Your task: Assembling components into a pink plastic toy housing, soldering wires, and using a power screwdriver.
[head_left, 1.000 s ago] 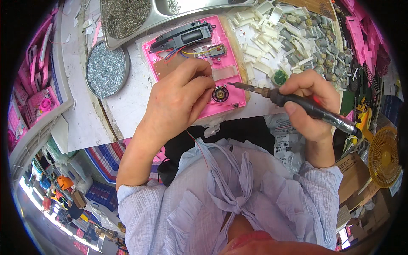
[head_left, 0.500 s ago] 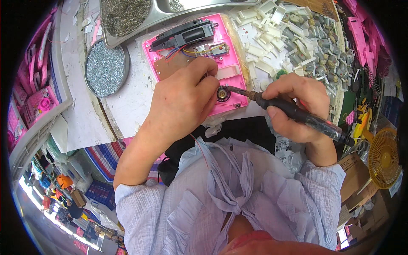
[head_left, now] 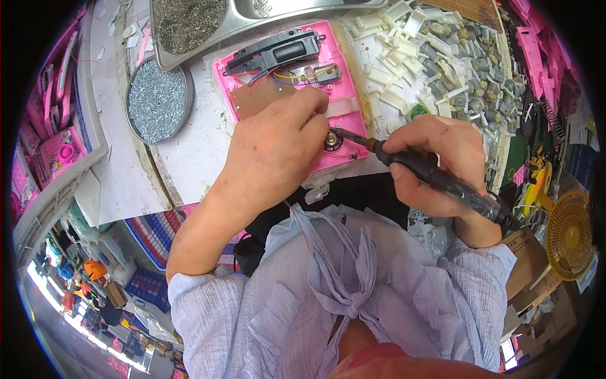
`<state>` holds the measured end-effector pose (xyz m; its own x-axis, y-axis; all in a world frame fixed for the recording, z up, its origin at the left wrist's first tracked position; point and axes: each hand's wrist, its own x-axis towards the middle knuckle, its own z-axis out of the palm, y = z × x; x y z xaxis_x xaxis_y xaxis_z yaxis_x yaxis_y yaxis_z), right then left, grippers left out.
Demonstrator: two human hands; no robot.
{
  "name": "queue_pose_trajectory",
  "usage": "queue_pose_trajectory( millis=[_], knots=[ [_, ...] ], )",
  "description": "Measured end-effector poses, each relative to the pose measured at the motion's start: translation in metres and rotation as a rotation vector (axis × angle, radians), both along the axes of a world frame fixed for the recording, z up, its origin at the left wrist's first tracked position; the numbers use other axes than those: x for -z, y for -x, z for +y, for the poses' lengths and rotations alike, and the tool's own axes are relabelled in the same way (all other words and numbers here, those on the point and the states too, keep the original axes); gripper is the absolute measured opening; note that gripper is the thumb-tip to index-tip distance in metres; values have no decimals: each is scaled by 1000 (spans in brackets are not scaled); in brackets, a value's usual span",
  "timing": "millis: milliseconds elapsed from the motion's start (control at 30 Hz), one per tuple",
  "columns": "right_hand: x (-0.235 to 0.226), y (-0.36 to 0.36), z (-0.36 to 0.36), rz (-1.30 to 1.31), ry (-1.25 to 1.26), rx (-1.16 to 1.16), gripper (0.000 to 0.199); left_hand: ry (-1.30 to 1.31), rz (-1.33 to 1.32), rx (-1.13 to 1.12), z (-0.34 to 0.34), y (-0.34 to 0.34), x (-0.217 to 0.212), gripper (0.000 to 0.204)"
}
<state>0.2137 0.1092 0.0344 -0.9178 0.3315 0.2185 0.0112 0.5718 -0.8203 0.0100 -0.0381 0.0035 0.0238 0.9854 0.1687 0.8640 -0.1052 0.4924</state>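
Dish [head_left: 189, 104] of screws [head_left: 156, 104] sat just beside tray [head_left: 243, 25]. Yellow fan [head_left: 570, 235] stood at far right, near carton [head_left: 521, 252]; blue crate [head_left: 148, 290] at lower left.

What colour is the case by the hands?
The case is bright pink; the head view shows it best.

The open pink moulded-plastic shell [head_left: 350, 88] looked smooth with a soft gloss, while the flat brown board [head_left: 252, 98] in it was matt. The pen-shaped black soldering iron [head_left: 449, 184] had a shiny, plastic-looking handle and a dull, brown-stained metal shaft. The silver compartment tray [head_left: 237, 16] was smooth, reflective metal; the small silver screws [head_left: 155, 101] glinted. The pale lavender blouse [head_left: 281, 316] was matt, crinkled cloth, and the white worktop [head_left: 117, 164] looked matt and scuffed.
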Motion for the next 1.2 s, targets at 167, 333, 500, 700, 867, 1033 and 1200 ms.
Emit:
queue_pose_trajectory(
  millis=[167, 333, 500, 700, 867, 1033, 1200],
  knots=[
    [-3, 2, -4, 14, 16, 39, 26, 21, 10, -2, -1, -1, -2, 9],
    [-13, -16, -1, -9, 70, 110, 28, 3, 0, 1, 0, -1, -1, 9],
    [-13, -32, -2, -22, 143, 214, 28, 30, 4, -10, -2, -1, -1, 19],
    [-8, -28, 1, 83, 98, 231, 27, -23, 21, -6, -3, 0, 3, 20],
    [-4, -26, 4, 113, 70, 222, 27, -25, -12, -8, -3, 0, 4, 22],
    [-3, -28, 3, 105, 117, 254, 27, -91, -70, -32, -5, 1, 6, 24],
    [-2, -29, 6, 113, 79, 239, 28, -232, -1, -299, 5, 11, -6, 22]
  ],
)
